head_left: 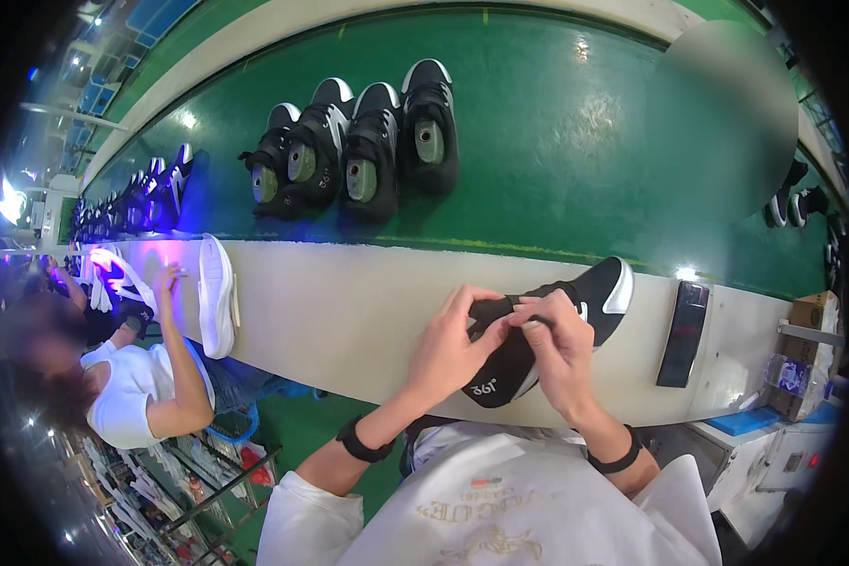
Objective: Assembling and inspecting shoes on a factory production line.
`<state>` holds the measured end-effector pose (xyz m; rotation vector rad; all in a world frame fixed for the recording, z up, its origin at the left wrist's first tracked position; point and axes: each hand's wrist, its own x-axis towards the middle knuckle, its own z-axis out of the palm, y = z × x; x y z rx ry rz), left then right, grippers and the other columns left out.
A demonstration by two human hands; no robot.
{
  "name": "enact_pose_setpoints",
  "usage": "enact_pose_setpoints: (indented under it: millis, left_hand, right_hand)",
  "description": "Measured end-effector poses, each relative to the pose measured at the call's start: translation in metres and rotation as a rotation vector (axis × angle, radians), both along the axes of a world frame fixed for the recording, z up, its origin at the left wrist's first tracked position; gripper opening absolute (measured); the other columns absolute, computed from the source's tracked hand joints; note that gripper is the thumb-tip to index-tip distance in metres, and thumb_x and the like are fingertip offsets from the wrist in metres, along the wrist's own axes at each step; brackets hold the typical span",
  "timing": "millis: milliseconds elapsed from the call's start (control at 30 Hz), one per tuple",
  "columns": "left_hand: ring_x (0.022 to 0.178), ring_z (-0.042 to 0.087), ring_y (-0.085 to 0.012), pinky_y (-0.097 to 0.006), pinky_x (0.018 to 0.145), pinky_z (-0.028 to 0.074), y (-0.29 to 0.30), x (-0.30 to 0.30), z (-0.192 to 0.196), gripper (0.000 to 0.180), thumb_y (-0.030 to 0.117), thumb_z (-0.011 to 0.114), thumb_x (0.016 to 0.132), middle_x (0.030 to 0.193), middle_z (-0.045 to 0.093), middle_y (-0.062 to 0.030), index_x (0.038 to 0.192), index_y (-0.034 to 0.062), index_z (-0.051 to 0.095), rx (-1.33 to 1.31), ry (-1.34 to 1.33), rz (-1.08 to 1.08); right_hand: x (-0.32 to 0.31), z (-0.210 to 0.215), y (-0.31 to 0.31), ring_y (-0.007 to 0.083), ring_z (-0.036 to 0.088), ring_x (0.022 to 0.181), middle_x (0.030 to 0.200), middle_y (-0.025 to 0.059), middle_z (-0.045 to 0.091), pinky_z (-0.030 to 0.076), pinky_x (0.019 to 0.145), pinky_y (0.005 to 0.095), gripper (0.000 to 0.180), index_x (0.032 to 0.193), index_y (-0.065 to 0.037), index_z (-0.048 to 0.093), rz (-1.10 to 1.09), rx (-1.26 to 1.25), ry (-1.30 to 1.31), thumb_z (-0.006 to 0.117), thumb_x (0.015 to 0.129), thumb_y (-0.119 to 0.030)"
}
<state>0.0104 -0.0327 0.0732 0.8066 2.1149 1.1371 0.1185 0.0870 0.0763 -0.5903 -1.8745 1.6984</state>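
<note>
Both hands on one black sneaker (pixel 547 330) with white sole, at the near edge of the cream tabletop (pixel 349 311). Left hand (pixel 448 349) closed around the heel opening, right hand (pixel 558 354) pinching the collar from the other side, fingers nearly touching. Long axis slanted: heel low toward the body, toe up and to the right, away from the hands. Equally near for both hands. Beyond, four black sneakers (pixel 358 151) in a row on the green conveyor belt (pixel 557 123).
</note>
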Motion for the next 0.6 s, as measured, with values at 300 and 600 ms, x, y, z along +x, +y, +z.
enact_pose_setpoints:
  millis: [300,600]
  left_hand:
    - [0.061,0.063,-0.0172,-0.032,0.057,0.048,0.014,-0.007,-0.045,0.029,0.028,0.062,0.093,0.075,0.066,-0.0072,0.108,0.0063,0.051,0.101,-0.184,-0.009]
    - [0.074,0.066,-0.0167,-0.033,0.064,0.052,0.015,0.021,0.002,0.029,0.019,0.066,0.089,0.081,0.069,-0.0097,0.111,0.0010,0.058,-0.028,-0.109,0.073]
  right_hand:
    - [-0.013,0.000,0.018,0.0261,0.047,0.060,0.065,0.0112,0.051,0.037,0.053,0.0343,0.010,0.077,0.003,0.062,0.068,0.332,-0.033,0.069,0.072,-0.002]
    - [0.089,0.003,0.004,0.0366,0.044,0.132,0.139,0.0203,0.049,0.029,0.110,0.0522,0.047,0.127,-0.002,0.058,0.448,0.769,-0.276,0.063,0.087,-0.027]
